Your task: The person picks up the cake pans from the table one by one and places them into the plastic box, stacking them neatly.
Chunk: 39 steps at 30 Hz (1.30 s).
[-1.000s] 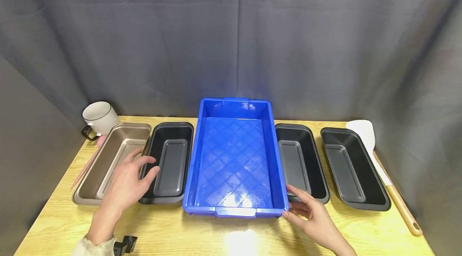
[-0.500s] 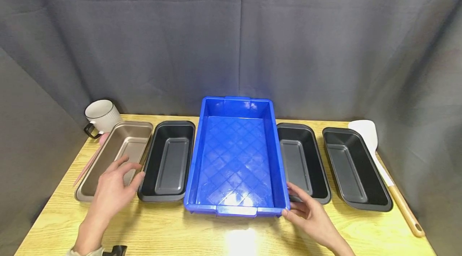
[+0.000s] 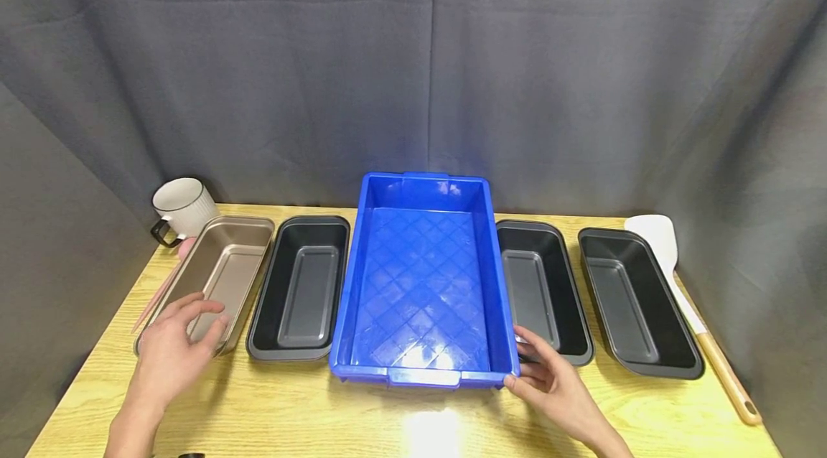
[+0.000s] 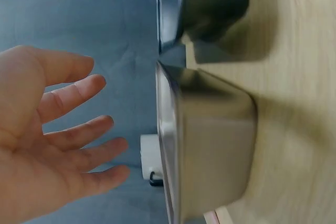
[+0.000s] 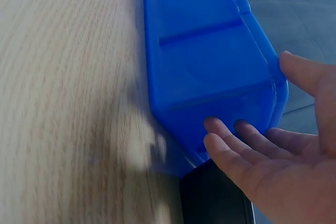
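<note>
My left hand [image 3: 171, 354] hovers above the near end of the gold loaf pan [image 3: 239, 257], its fingers loosely spread and holding nothing. In the left wrist view the fingertips [image 4: 100, 124] stand apart from that pan's rim. My right hand [image 3: 552, 390] touches the near right corner of the blue plastic bin [image 3: 423, 286]. Its thumb rests at the rim, while the other fingers [image 5: 223, 153] lie fairly straight against the outer side wall in the right wrist view. The bin's inside shows only its patterned floor.
Black loaf pans [image 3: 309, 293] flank the bin, one at its left and two at its right. A white mug [image 3: 184, 207] and a pink long-handled utensil [image 3: 158, 293] lie far left. A white spatula [image 3: 655, 239] with a wooden handle lies far right. A grey curtain [image 3: 413, 70] hangs behind.
My left hand has moved left and toward me, from beside the left black pan to over the gold pan's near end. The right hand stays at the bin's corner.
</note>
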Motion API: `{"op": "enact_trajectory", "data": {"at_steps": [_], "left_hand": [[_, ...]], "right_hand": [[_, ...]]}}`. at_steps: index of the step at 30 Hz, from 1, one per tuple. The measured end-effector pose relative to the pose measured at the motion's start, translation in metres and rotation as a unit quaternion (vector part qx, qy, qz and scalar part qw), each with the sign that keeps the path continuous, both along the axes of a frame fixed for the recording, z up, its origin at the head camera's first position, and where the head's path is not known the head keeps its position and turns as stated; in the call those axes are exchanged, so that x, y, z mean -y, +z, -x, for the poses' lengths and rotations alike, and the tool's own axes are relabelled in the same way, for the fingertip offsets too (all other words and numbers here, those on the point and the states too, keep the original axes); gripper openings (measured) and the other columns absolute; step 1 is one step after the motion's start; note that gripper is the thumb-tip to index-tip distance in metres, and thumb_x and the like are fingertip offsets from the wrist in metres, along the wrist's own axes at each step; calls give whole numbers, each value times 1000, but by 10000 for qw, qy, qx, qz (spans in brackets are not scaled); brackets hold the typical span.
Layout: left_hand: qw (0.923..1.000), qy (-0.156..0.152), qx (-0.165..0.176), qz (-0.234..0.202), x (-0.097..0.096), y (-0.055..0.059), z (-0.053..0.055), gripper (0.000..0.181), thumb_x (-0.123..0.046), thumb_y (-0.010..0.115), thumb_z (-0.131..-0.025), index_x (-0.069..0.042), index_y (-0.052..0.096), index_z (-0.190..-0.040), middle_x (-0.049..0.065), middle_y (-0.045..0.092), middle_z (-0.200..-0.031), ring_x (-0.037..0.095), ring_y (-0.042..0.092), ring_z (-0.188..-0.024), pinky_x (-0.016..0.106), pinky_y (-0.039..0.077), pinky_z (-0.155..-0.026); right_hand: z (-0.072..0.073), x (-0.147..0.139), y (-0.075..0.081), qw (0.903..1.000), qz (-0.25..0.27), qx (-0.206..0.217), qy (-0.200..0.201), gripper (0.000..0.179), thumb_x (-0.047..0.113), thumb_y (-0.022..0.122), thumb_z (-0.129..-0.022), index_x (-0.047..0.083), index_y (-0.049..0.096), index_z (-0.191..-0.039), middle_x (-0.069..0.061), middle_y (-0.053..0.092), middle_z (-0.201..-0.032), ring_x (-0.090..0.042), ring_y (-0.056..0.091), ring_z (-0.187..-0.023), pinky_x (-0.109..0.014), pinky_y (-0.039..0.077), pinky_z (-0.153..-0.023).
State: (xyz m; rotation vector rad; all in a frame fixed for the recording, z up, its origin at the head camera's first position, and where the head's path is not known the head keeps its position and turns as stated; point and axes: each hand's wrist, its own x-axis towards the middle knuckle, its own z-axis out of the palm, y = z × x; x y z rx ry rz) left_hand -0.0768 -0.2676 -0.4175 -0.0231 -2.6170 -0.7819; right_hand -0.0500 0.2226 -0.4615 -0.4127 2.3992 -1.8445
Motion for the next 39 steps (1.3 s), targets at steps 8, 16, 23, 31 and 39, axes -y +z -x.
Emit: {"op": "enact_trajectory", "data": {"at_steps": [8,16,23,31,39], "left_hand": [[9995,292,21,107,25,-9,-4,14,-7,68,-83,3,68,-94,28,61,-107,48,55,-101,59,40,-80],[9910,1108,653,-369,52,-23,-6,30,-15,63,-89,7,62,-110,44,41,-127,58,37,-120,68,31,-90],[9846,1045,1352,-364,78,-41,-6,47,-29,53,-97,5,53,-128,46,36,-131,60,33,-122,70,29,-90],[9729,982,1941,-783,94,-56,-7,51,-37,53,-97,1,52,-132,32,52,-125,33,55,-95,44,42,-72],[9761,905,1825,-755,97,-60,-5,52,-36,57,-96,-3,51,-135,19,56,-97,8,40,-71,27,32,-58]], "right_hand": [[-1,2,1,9998,141,134,31,66,-3,67,-85,-6,34,-142,-36,51,-122,-13,66,-93,-27,56,-78],[-2,3,0,9999,139,85,-30,66,-3,68,-85,-6,34,-142,-36,53,-120,-12,65,-92,-27,56,-77],[-2,3,-4,9997,231,61,60,65,-4,66,-86,-8,33,-141,-37,52,-120,-12,65,-93,-28,56,-77],[-2,2,-3,9996,236,100,113,65,-2,66,-87,-6,32,-143,-37,52,-120,-12,66,-95,-28,56,-77],[-2,1,-3,9995,231,51,186,64,-3,65,-88,-6,32,-143,-38,52,-120,-12,66,-95,-28,56,-78]]}}
